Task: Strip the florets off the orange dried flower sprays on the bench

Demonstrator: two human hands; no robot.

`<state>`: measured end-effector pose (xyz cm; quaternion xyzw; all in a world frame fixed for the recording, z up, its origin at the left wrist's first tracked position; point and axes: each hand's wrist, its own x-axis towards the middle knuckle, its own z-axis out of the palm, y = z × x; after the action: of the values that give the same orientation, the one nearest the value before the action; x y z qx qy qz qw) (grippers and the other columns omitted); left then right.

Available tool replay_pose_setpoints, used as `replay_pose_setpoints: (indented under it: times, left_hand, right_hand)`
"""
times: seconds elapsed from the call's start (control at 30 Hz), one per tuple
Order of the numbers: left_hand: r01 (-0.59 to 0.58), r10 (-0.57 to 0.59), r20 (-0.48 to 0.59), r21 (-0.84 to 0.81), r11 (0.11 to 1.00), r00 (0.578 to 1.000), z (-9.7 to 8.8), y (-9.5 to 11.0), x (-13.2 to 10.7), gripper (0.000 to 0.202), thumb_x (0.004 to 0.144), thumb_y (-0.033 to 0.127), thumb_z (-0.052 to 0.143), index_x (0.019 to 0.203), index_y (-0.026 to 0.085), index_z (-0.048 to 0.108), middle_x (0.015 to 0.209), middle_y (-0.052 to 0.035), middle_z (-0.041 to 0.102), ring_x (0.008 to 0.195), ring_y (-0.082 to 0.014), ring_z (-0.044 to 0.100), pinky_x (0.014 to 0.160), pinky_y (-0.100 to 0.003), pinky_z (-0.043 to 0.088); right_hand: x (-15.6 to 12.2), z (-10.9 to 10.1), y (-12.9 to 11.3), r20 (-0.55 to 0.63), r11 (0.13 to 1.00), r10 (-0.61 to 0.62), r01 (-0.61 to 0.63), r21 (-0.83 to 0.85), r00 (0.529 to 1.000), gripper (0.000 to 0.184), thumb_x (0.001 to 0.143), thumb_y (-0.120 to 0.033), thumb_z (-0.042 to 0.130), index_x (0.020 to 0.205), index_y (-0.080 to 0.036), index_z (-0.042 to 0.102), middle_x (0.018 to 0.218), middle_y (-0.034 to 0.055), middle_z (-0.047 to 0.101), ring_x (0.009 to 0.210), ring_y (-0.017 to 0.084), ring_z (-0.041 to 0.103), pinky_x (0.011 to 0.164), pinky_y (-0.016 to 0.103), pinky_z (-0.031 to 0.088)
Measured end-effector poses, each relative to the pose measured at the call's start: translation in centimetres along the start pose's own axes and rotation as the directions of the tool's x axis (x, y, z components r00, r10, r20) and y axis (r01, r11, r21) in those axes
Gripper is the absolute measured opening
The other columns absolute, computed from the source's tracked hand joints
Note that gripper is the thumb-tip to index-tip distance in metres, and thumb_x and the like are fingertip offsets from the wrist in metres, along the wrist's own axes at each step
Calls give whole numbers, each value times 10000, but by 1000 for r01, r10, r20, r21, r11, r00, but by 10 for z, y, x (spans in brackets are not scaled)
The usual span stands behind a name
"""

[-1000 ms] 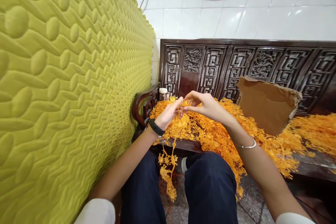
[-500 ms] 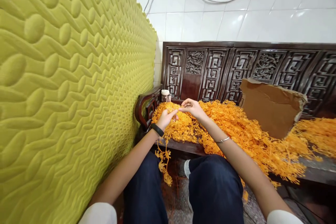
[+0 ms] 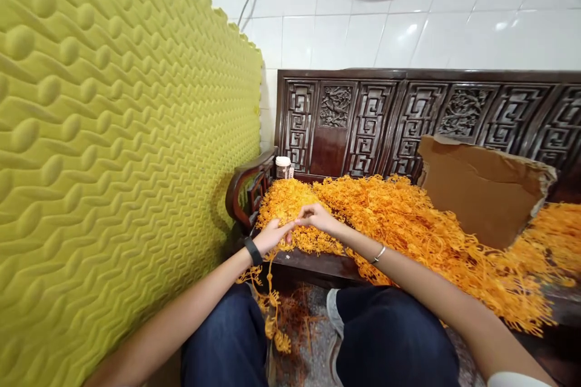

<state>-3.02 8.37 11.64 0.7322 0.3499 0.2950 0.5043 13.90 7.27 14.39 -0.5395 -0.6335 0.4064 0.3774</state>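
My left hand (image 3: pixel 271 237) is closed, thumb stretched toward the right hand, just above the front of a carved wooden bench. Below it hangs a strand of orange plastic pieces (image 3: pixel 273 302), which runs up to the hand and dangles past the seat edge. My right hand (image 3: pixel 316 217) pinches at the left hand's fingertips, and whatever lies between its fingers is too small to make out. Behind both hands, a loose heap of tangled orange plastic pieces (image 3: pixel 385 205) covers much of the seat.
A white-lidded cup (image 3: pixel 283 168) stands in the bench's left corner. Brown cardboard (image 3: pixel 481 187) leans in the heap at right. A tall yellow foam mat (image 3: pixel 136 151) walls the left side. Orange scraps (image 3: pixel 297 320) lie on the floor between my knees.
Both hands have moved down and slightly left together, still touching at the fingertips. The hanging strand has shifted left with them. My knees are wider apart, and the camera view has shifted slightly.
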Motion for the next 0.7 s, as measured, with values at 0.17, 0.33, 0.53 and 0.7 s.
replay_pose_setpoints:
  times: [0.17, 0.33, 0.53, 0.7]
  left_hand:
    - [15, -25, -114, -91, 996, 993, -5, -7, 14, 352, 718, 463, 552, 550, 160, 491, 431, 47, 431, 432, -75, 343, 478, -232, 260]
    - [70, -114, -214, -204, 976, 970, -2, -6, 18, 261, 738, 383, 560, 650, 138, 533, 394, 86, 335, 391, -59, 252, 436, -226, 170]
    - [144, -169, -95, -230, 963, 981, 3, -12, 7, 263, 714, 387, 583, 687, 128, 552, 370, 100, 299, 383, -54, 227, 428, -225, 142]
    - [147, -170, -98, -206, 967, 981, -1, -17, 11, 303, 686, 432, 609, 644, 149, 508, 357, 87, 365, 376, -55, 274, 432, -223, 190]
  right_hand:
    - [25, 14, 8, -113, 994, -3, 15, 108, 994, 282, 522, -306, 745, 511, -152, 509, 466, -50, 492, 480, 76, 436, 514, 224, 341]
    - [46, 7, 13, -256, 975, 23, 35, 221, 966, 241, 568, -251, 702, 505, -161, 487, 464, -46, 494, 457, 80, 462, 483, 215, 359]
    - [77, -77, 35, -656, 979, -30, 156, 135, 754, 216, 613, -222, 659, 577, -177, 451, 504, -50, 489, 438, 78, 468, 472, 211, 369]
    - [97, -87, 75, -516, 995, -59, 6, -104, 854, 227, 551, -186, 707, 622, -173, 492, 524, -30, 535, 528, 133, 546, 558, 263, 445]
